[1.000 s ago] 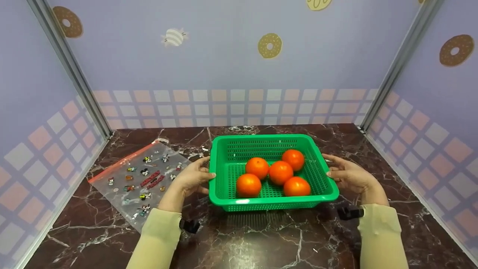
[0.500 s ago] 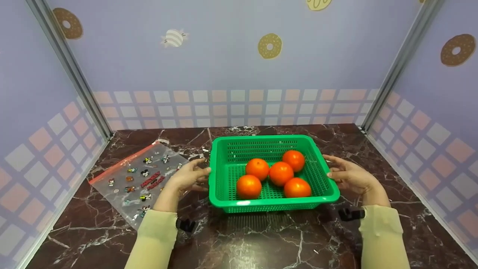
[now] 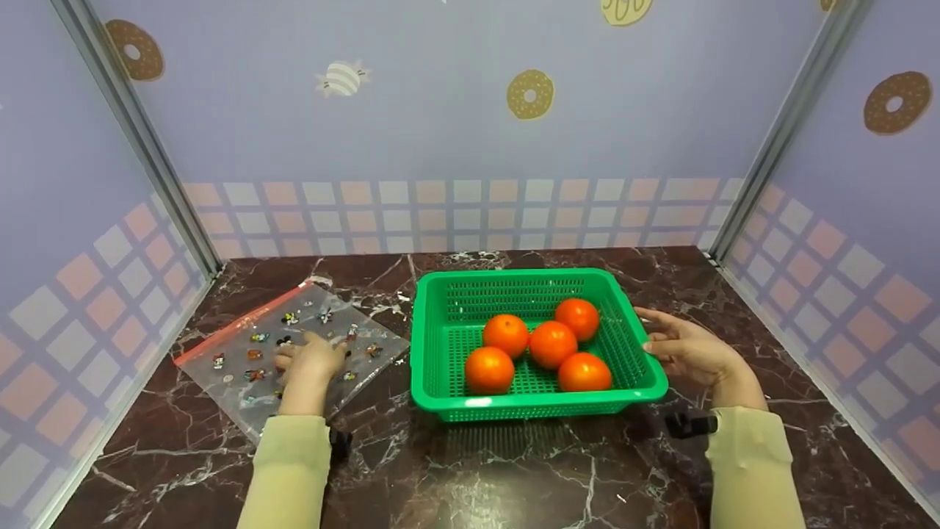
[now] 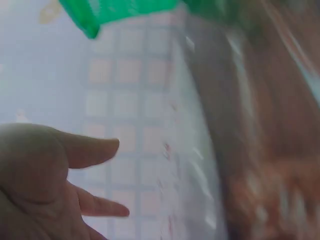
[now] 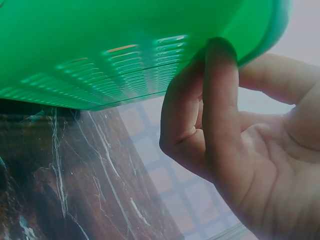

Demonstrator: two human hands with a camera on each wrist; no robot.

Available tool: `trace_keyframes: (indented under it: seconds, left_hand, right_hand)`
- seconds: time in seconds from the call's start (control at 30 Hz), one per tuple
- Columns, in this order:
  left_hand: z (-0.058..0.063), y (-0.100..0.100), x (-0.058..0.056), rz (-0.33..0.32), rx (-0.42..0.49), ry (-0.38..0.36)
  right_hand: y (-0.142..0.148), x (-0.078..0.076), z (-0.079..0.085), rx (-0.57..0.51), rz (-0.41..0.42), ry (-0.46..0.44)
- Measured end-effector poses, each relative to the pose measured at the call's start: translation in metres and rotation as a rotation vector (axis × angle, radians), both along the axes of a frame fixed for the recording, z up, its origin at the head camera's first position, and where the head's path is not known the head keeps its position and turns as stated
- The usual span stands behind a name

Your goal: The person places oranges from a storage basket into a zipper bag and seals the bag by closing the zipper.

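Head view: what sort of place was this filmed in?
Probably a small purpose-built filming booth rather than an ordinary kitchen: metal corner posts join doughnut-print panels, which enclose a dark marble-look tabletop on three sides.

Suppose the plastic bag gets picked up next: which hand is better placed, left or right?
Left, probably. The left hand is over the plastic bag and appears to hold nothing. The right hand grips the green basket, on the side away from the plastic bag.
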State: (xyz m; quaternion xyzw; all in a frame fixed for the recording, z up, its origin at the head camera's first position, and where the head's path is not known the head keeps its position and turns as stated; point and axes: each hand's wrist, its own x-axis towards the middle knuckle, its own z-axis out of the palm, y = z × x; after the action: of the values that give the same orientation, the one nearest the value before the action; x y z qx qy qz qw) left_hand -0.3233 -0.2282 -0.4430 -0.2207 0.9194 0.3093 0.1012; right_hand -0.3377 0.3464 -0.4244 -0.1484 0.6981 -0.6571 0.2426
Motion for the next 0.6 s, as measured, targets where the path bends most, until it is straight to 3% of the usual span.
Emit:
trace_keyframes:
  seconds: [0.17, 0.3, 0.6]
  left_hand:
    - [-0.0056, -0.0046, -0.0003, 0.021, 0.006, -0.098]
    - [-0.0080, -0.0055, 0.0000, 0.002, 0.004, -0.102]
    - [-0.0097, -0.0092, -0.0035, -0.097, -0.071, -0.164]
  right_hand:
    - [0.0006, 0.0000, -0.0006, 0.011, 0.006, 0.015]
    - [0.0008, 0.0005, 0.0002, 0.027, 0.011, 0.031]
    - [-0.0002, 0.0005, -0.0004, 0.005, 0.003, 0.004]
